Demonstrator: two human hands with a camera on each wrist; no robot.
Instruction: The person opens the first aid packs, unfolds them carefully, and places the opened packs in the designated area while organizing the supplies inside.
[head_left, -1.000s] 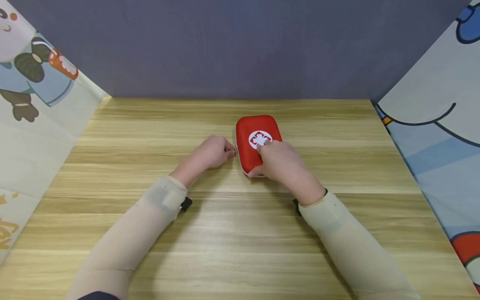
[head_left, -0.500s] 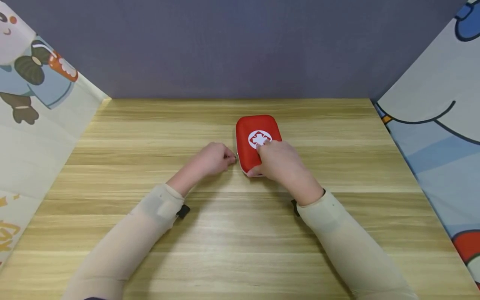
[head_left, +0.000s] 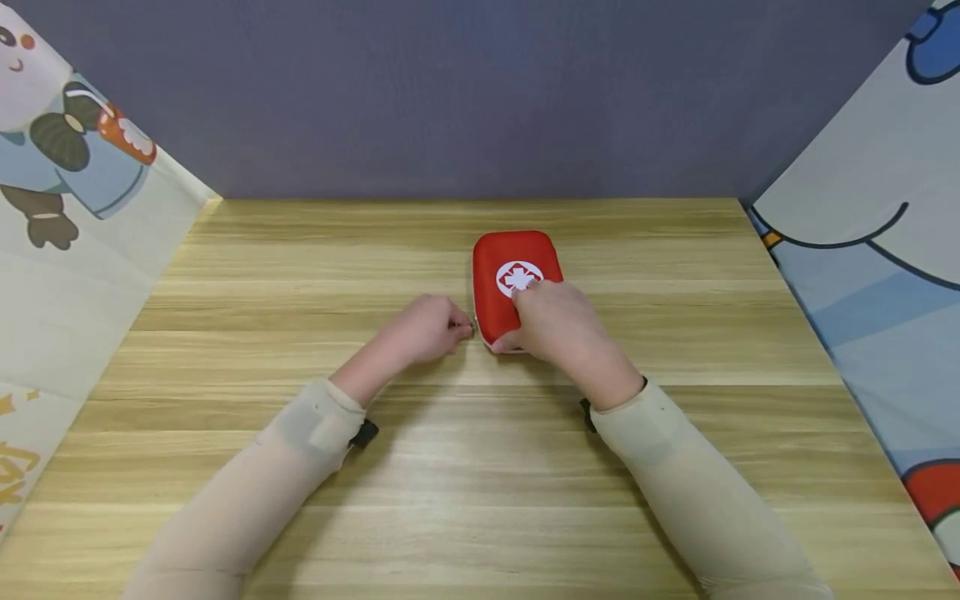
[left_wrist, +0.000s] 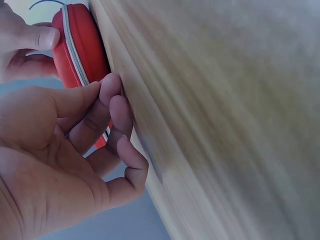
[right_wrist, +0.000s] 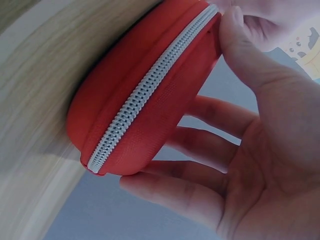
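Where left hand (head_left: 429,328) is working: fingers are pinching, probably, zip pull (head_left: 474,327).
Right hand (head_left: 561,323): is gripping red case (head_left: 498,302).
Zipper (right_wrist: 132,102): near end is looking closed; work is seeming unfinished.

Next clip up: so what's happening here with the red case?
A person is handling a red zip-up case with a white emblem, lying on a wooden table. The right hand holds its near end, thumb at the corner. The left hand pinches what looks like the zip pull, mostly hidden, at the case's left edge. The lid is down, and the zip looks closed along the near end.
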